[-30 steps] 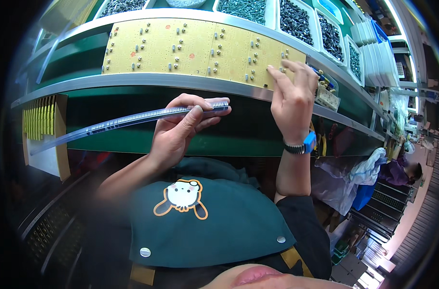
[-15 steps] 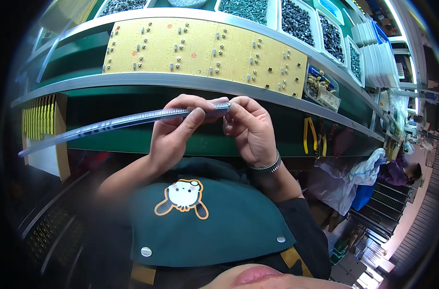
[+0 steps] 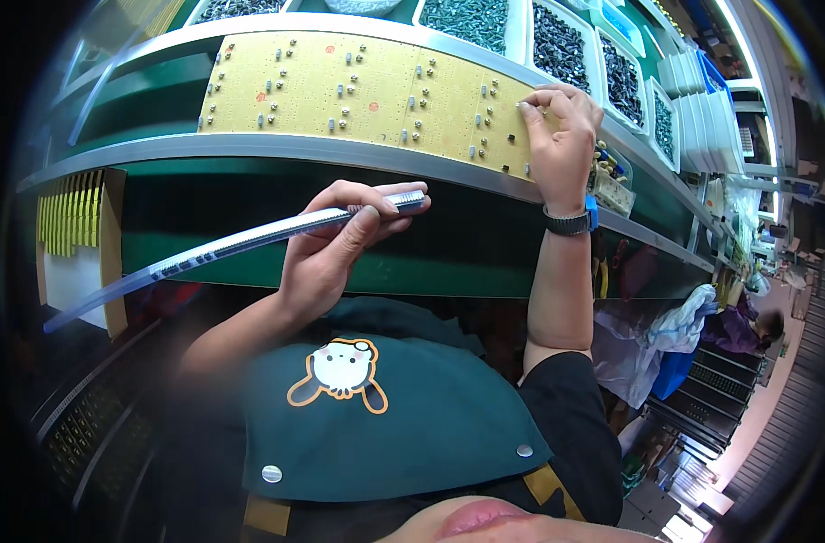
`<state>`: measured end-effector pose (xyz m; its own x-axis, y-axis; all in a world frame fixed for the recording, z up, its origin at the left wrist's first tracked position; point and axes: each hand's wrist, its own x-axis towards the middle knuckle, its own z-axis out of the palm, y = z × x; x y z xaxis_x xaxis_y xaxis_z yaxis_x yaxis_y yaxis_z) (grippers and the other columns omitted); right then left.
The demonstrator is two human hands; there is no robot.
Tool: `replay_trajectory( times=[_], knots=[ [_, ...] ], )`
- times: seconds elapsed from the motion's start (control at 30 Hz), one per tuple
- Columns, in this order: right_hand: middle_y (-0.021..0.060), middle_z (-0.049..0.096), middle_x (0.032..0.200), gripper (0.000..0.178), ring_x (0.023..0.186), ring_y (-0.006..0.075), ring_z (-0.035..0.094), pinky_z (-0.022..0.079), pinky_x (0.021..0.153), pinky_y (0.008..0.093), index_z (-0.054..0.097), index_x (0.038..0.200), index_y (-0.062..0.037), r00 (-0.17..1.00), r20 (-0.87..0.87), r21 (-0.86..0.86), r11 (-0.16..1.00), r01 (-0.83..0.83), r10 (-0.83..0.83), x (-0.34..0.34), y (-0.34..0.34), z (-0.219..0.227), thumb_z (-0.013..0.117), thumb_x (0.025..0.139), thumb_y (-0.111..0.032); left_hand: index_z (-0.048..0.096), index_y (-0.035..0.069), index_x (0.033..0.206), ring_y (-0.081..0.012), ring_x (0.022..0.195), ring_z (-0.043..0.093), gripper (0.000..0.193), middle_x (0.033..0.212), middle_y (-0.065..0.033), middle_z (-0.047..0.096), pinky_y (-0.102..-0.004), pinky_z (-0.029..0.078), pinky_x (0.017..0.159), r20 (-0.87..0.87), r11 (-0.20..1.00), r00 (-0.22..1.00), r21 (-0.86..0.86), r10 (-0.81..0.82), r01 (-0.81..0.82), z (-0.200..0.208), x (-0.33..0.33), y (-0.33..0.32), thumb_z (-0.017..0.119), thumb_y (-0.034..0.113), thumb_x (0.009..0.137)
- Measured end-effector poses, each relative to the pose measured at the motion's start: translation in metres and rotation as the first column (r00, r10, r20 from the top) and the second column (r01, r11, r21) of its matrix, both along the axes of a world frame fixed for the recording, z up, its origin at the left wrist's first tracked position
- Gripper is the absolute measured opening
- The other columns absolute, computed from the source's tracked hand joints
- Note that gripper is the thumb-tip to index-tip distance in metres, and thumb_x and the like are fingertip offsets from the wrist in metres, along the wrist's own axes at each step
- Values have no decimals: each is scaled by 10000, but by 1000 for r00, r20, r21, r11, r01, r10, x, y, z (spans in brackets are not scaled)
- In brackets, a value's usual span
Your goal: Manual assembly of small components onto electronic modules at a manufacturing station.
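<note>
A long clear plastic tube [image 3: 236, 240] with a row of small components inside is gripped by my left hand [image 3: 331, 235], near its right end. The tube slants down to the left, in front of the metal rail. My right hand [image 3: 564, 145] is over the right end of the yellow circuit board panel [image 3: 304, 100]. Its thumb and forefinger are pinched together, and a tiny light bit shows at the tips, too small to name. Small metal, grey and black parts stand on the panel. The hand hides some of those at the right.
Beyond the panel are white bins of green parts [image 3: 476, 27] and black parts [image 3: 557, 45]. Metal rails [image 3: 340, 151] run along the panel. A small tray of capacitors [image 3: 613, 192] lies right of my wrist, and a cardboard box with yellow strips [image 3: 112, 262] stands at the left.
My right hand has left the tube's end and moved up and right to the panel. The left hand still holds the tube, and the components inside now show farther to the left.
</note>
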<state>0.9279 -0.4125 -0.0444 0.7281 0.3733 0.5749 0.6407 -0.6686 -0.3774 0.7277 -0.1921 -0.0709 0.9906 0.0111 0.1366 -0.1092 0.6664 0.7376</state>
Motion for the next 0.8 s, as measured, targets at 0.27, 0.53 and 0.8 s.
replay_trajectory(
  times=[0.27, 0.53, 0.8],
  knots=[
    [36, 711, 1081, 138, 1058, 243, 549, 408, 991, 379, 777, 959, -87, 988, 151, -59, 998, -19, 28, -8, 7, 1, 749, 850, -5, 607, 29, 1209, -348, 1311, 621, 175, 1431, -247, 584, -411, 547, 1112, -7, 998, 1000, 63, 4, -3, 0, -4, -1, 506, 126, 1103],
    [68, 698, 1090, 318, 1046, 225, 583, 472, 943, 347, 781, 1138, -83, 1000, 2, -137, 991, -1, 2, -56, 9, 21, 751, 844, 34, 613, 28, 1214, -341, 1285, 637, 175, 1412, -235, 600, -407, 548, 1107, -36, 1000, 999, -20, 10, -11, 1, -4, 1, 525, 123, 1096],
    [89, 680, 1009, 265, 776, 136, 618, 531, 735, 237, 672, 1177, 31, 542, -593, 723, 690, 35, 595, -133, 44, 3, 711, 920, 81, 609, 21, 1216, -326, 1290, 633, 166, 1408, -224, 604, -414, 546, 1107, 9, 982, 999, 184, 41, -42, 16, -9, 9, 534, 100, 1090]
  ],
)
